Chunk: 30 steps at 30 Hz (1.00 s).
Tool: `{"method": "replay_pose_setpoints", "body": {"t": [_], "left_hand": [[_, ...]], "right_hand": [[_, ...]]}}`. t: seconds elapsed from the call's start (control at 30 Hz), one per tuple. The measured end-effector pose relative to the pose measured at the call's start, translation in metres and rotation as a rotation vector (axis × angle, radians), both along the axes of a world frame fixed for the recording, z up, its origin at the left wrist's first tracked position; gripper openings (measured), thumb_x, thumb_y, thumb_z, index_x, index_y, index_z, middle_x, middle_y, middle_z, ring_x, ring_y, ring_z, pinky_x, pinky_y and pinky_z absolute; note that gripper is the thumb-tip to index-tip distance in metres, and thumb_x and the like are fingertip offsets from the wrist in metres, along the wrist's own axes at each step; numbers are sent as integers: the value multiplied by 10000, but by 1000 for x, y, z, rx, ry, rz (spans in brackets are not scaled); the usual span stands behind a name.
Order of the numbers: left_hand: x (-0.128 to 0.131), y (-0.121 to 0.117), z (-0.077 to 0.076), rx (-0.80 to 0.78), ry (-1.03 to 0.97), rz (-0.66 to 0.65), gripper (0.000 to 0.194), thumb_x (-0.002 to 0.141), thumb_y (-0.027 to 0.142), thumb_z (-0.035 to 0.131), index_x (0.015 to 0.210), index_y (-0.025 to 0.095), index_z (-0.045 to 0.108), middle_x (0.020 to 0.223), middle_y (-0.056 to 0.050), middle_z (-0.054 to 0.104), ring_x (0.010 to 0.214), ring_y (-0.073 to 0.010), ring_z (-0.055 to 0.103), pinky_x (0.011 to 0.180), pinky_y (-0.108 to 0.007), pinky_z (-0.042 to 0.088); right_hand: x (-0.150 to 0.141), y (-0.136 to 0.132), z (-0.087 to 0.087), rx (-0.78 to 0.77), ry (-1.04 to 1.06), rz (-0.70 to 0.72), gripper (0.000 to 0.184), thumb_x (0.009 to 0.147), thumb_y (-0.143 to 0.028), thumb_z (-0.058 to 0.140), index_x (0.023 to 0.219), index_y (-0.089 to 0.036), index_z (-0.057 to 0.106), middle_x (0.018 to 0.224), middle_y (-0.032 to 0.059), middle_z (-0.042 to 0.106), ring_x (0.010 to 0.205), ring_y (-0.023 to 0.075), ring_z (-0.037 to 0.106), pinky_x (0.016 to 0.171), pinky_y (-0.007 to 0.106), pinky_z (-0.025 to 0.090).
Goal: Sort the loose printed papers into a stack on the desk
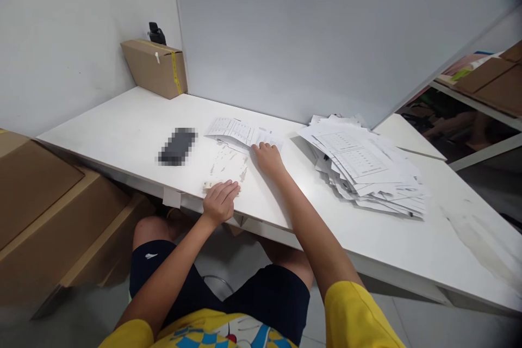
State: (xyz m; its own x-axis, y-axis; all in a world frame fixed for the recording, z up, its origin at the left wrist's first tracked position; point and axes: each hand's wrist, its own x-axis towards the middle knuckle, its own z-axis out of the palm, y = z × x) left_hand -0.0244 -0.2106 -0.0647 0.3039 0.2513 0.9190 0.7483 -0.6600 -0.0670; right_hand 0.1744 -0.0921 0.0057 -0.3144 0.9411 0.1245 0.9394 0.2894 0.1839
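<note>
My left hand [221,201] lies near the table's front edge, fingers stretched out flat over a small beige object [209,185]. Most of that object is hidden under the fingers, so its kind does not show. Farther in and to the right, my right hand [269,160] has its fingers bent at the near right end of a printed paper sheet [232,129]. This sheet is creased, and its left part rises off the table. Between the hands and the sheet, the white tabletop [183,114] has greyish worn marks.
A messy pile of printed papers [359,157] lies to the right. To the left is a dark pixelated rectangle [178,147]. A taped cardboard box [155,68] stands in the back corner, a black object [156,34] behind it. Large cartons [61,196] sit at lower left.
</note>
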Motion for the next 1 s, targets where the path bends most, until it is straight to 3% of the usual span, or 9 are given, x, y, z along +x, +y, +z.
{"method": "replay_pose_setpoints", "body": {"t": [0.2, 0.47, 0.63, 0.8, 0.9, 1.0], "left_hand": [[0, 0, -2, 9, 0, -4, 423, 894, 98, 402, 1218, 189, 658, 1091, -75, 773, 1110, -196, 705, 996, -352, 505], [-2, 1, -8, -31, -2, -20, 445, 887, 114, 413, 1257, 200, 644, 1127, -77, 765, 1127, -201, 699, 1013, -351, 498], [-1, 0, -4, 3, 14, 10, 443, 884, 119, 411, 1258, 182, 640, 1102, -85, 769, 1115, -205, 702, 1010, -355, 493], [0, 0, -9, -20, -3, -5, 438, 901, 144, 411, 1282, 183, 625, 1118, -95, 763, 1137, -209, 692, 1027, -351, 480], [0, 2, -14, -93, -10, -26, 441, 922, 171, 403, 1312, 199, 606, 1160, -96, 750, 1165, -205, 679, 1043, -351, 472], [-1, 5, -16, -98, -12, -35, 448, 928, 155, 393, 1338, 184, 570, 1176, -104, 743, 1191, -200, 665, 1058, -360, 458]], "right_hand": [[-4, 2, 1, -4, 17, -24, 387, 941, -73, 357, 1259, -149, 564, 1156, 165, 625, 1033, 287, 562, 803, 365, 339], [-14, 14, -8, 117, 37, 13, 325, 926, -29, 361, 1043, -113, 653, 1041, 159, 647, 921, 251, 549, 731, 349, 297], [3, 4, 4, 277, 124, -53, 279, 948, -81, 393, 933, -123, 668, 967, 145, 662, 863, 243, 530, 701, 341, 276], [38, -54, 12, 598, 220, -7, 250, 986, -207, 455, 803, -176, 623, 813, 89, 639, 760, 219, 487, 697, 323, 292], [61, -114, 2, 762, 217, 113, 211, 974, -239, 544, 771, -197, 578, 742, 54, 613, 738, 203, 491, 714, 310, 339], [80, -176, -14, 800, 206, 163, 195, 928, -227, 637, 759, -208, 542, 696, 33, 586, 711, 191, 491, 705, 306, 363]]}}
